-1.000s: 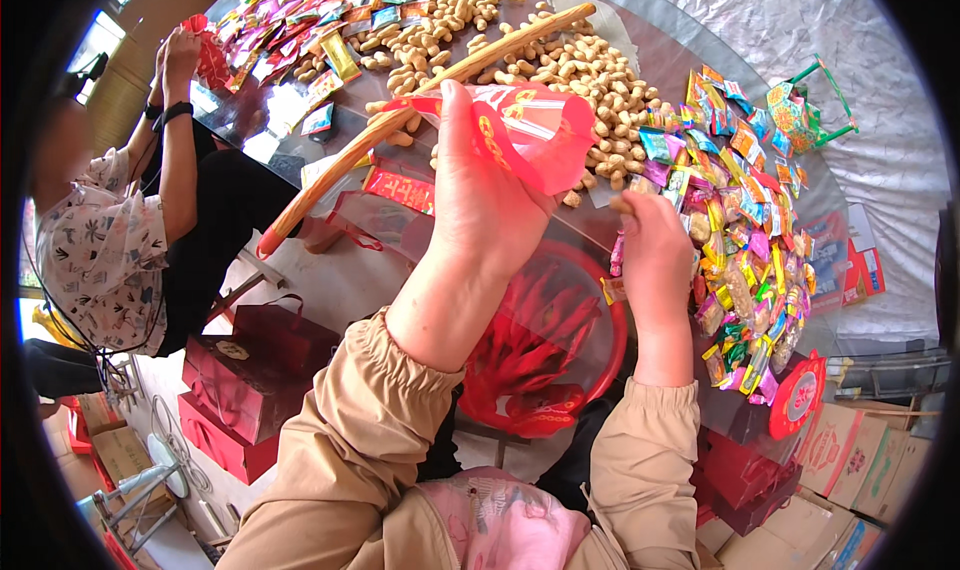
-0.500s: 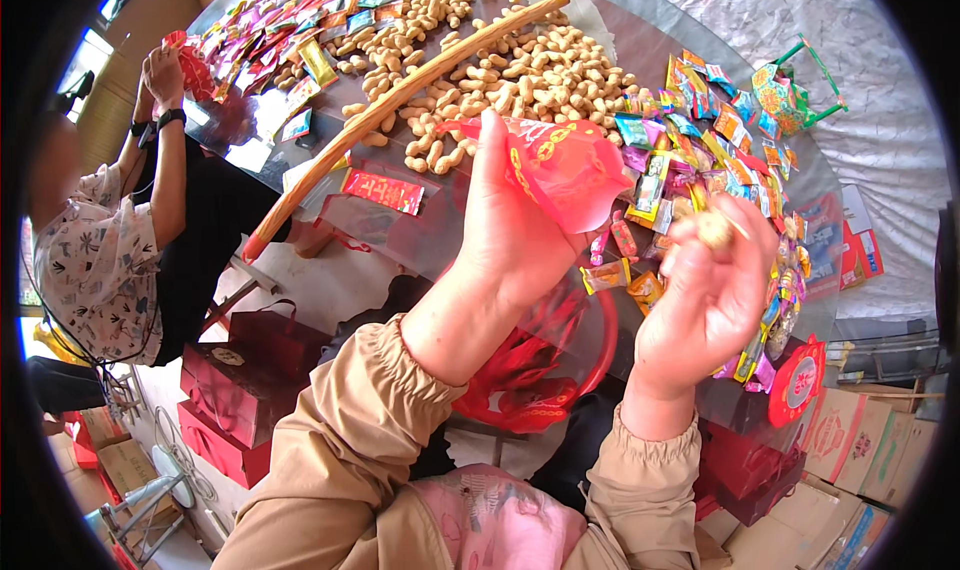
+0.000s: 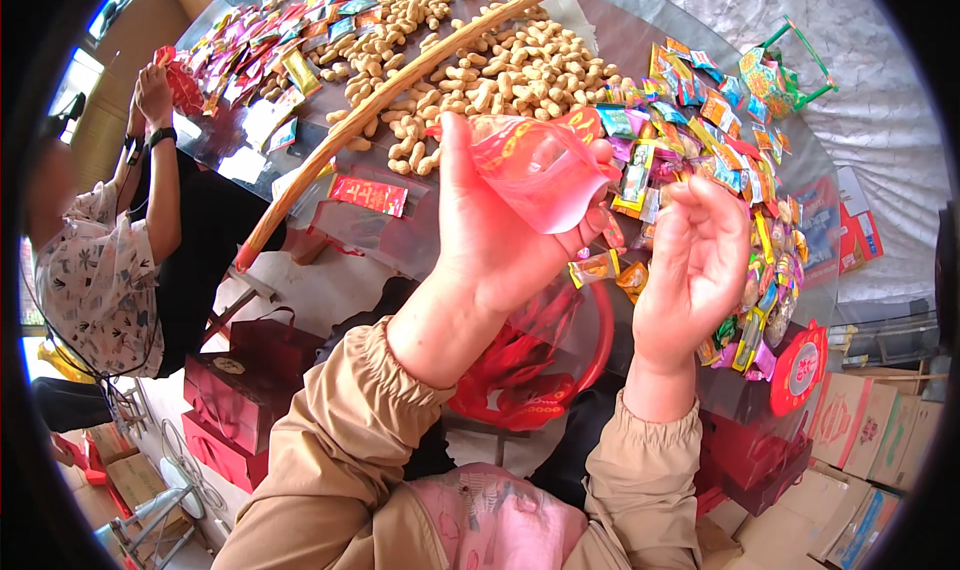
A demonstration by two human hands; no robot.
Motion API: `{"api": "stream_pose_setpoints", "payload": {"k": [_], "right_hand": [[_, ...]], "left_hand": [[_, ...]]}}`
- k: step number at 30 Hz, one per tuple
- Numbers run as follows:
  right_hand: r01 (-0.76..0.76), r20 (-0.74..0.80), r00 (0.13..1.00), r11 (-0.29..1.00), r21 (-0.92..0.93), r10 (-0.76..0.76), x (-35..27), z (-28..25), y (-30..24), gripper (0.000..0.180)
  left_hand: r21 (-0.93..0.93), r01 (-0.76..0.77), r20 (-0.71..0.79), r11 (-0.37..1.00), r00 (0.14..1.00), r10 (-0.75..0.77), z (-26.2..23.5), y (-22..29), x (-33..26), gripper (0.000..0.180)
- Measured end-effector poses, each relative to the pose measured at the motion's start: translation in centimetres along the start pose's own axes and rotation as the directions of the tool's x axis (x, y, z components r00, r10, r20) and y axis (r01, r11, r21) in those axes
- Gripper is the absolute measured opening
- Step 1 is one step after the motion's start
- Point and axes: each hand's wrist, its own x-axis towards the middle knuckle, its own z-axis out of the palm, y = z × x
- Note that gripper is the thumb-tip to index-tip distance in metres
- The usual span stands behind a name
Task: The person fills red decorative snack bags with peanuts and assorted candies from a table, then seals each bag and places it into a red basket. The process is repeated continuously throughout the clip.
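Observation:
My left hand (image 3: 490, 250) is closed around a small red plastic pouch (image 3: 530, 175) with gold patterns, its mouth tilted toward me. Something pale shows faintly through the film, too unclear to name. To its right my right hand (image 3: 695, 280) is raised over wrapped candies (image 3: 650, 175), palm turned partly to me. Its fingers curl in toward the thumb; whatever lies at the fingertips, if anything, is hidden. Beyond the pouch, peanuts (image 3: 520, 75) lie heaped on the clear-covered round table (image 3: 420, 210).
A long wooden stick (image 3: 370, 115) lies slanting across the table beside a red packet (image 3: 367, 196). A green-handled basket (image 3: 770, 80) stands at the far right. Below the edge are a red basket (image 3: 520, 410) and dark red gift bags (image 3: 235, 385). Someone at left holds a red pouch (image 3: 180, 80).
The pouch has turned so its mouth faces me more. My right hand has rolled and curled its fingers; the pale, roundish thing it held no longer shows. The whole view has shifted slightly.

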Motion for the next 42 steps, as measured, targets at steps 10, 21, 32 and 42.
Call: {"api": "stream_pose_setpoints", "payload": {"k": [10, 21, 32, 42], "right_hand": [[-0.186, -0.046, 0.981, 0.982, 0.021, 0.187, 0.1, -1.8, 3.1, 0.025], [-0.236, -0.058, 0.972, 0.955, -0.177, 0.229, 0.1, -4.4, 5.7, 0.023], [0.221, 0.415, 0.895, 0.646, -0.730, 0.163, -1.2, -2.5, 7.1, 0.032], [-0.041, -0.178, 0.983, 0.998, -0.041, 0.033, 0.1, -3.0, 1.1, 0.032]], "left_hand": [[0.018, -0.126, 0.013, 0.992, 0.992, 0.126, 2.3, 1.1, -0.6, 0.095], [0.077, -0.190, 0.059, 0.979, 0.981, 0.186, 1.2, 2.0, -0.3, 0.094], [0.067, -0.176, -0.027, 0.982, 0.984, 0.179, -0.5, 1.8, 0.3, 0.093], [0.061, -0.129, 0.013, 0.990, 0.992, 0.129, -0.4, 1.7, 0.4, 0.102]]}}
